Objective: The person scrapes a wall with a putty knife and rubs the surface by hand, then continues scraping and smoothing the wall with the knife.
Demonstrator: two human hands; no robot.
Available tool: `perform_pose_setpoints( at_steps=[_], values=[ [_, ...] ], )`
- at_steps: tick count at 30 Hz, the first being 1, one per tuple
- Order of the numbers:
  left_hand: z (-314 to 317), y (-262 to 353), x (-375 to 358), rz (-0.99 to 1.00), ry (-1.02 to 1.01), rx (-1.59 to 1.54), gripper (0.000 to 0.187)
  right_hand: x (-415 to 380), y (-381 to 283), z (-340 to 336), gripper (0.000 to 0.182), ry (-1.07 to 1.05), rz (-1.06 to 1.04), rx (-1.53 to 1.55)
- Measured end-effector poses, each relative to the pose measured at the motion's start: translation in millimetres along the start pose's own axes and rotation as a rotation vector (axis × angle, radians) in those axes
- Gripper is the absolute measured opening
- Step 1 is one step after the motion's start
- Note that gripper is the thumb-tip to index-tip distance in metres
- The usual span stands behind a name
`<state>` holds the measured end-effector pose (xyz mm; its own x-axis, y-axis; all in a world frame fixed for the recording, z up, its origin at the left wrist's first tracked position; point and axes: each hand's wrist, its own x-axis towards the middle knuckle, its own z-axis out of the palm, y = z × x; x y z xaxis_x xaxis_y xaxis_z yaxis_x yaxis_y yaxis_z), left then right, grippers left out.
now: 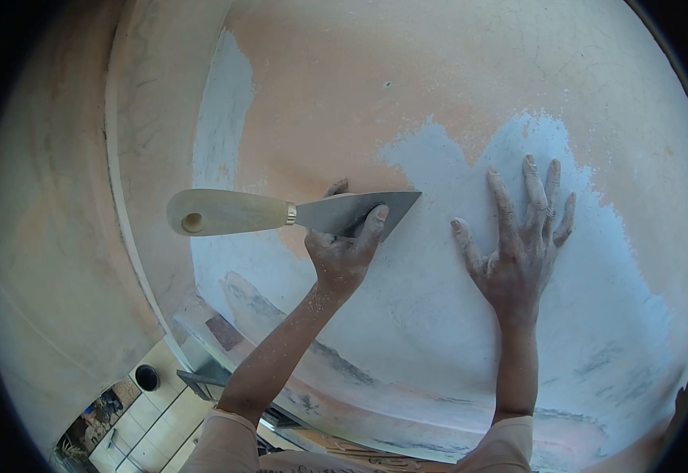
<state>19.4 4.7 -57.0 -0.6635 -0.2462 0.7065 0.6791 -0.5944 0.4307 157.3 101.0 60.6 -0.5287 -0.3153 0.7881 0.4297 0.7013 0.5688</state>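
A wide putty knife with a pale wooden handle and a triangular grey metal blade (238, 212) is held by the left hand (339, 258) in front of a curved, peach-coloured plastered wall (320, 94). It is gripped by the blade, not the handle: the thumb is laid over the near face, and the fingers are tucked behind, with one fingertip seen above the upper edge. The grip is narrow, closed around the thin metal. The long axis is carried nearly level across the view, raised slightly at the right end. The rounded handle end, marked by a hole, is pointed to the left, and the blade's sharp corner is directed right, towards the right hand (517, 256). That hand is opened wide, its whitened fingers spread upward over an irregular patch of white filler (431, 307); nothing is held in it. White dust is seen on both hands. At lower left, a round black container (147, 378) is seen on a cream tiled floor (163, 435).
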Motion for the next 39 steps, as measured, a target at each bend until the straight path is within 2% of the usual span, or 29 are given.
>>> perform_pose_setpoints(
  at_steps=[2, 4, 6, 8, 11, 14, 20, 23, 26, 29, 32, 33, 36, 37, 39],
  values=[
    [4, -6, 1, 0.195, -0.01, 0.069, 0.021, 0, 0, 0, 0.059, 0.001, -0.002, -0.001],
    [-4, -10, 8, 0.251, -0.154, 0.079, 0.038, 1, 0, 0, 0.059, 0.0, -0.001, 0.0],
    [-3, -2, 15, 0.195, -0.11, -0.021, 0.051, 1, 0, 0, 0.059, 0.005, -0.005, -0.004],
    [1, 12, 22, 0.022, 0.116, -0.223, 0.057, 0, 0, 1, 0.058, 0.004, -0.004, -0.006],
    [-16, -1, 42, -0.041, 0.077, -0.174, 0.073, -1, 1, 2, 0.055, -0.009, -0.002, -0.011],
    [-15, 4, 52, 0.04, 0.075, -0.189, 0.068, 0, 1, 3, 0.055, -0.006, -0.003, -0.015],
    [-21, -12, 66, 0.166, 0.119, -0.024, 0.069, -1, 2, 3, 0.057, 0.014, -0.019, -0.021],
    [-16, 0, 63, 0.132, 0.108, -0.119, 0.067, 0, 1, 3, 0.06, 0.032, -0.023, -0.029],
    [-22, -5, 73, 0.118, 0.223, -0.116, 0.068, 0, 2, 4, 0.06, 0.035, -0.033, -0.035],
    [-10, -5, 59, 0.187, 0.21, -0.018, 0.066, 1, 0, 4, 0.06, 0.032, -0.025, -0.037],
    [-13, -7, 53, 0.115, 0.168, 0.019, 0.072, 0, 0, 4, 0.06, 0.029, -0.025, -0.043],
    [-18, -1, 63, 0.031, 0.212, 0.041, 0.071, 0, 1, 5, 0.06, 0.035, -0.031, -0.038],
    [-23, -15, 55, 0.062, 0.172, 0.095, 0.072, 1, 2, 4, 0.058, 0.013, -0.018, -0.031],
    [-20, -19, 44, 0.2, 0.148, 0.147, 0.073, 1, 1, 3, 0.057, -0.001, -0.008, -0.03],
    [-24, -11, 53, 0.049, 0.114, 0.081, 0.075, 1, 1, 5, 0.057, 0.002, -0.007, -0.039]
  ],
)
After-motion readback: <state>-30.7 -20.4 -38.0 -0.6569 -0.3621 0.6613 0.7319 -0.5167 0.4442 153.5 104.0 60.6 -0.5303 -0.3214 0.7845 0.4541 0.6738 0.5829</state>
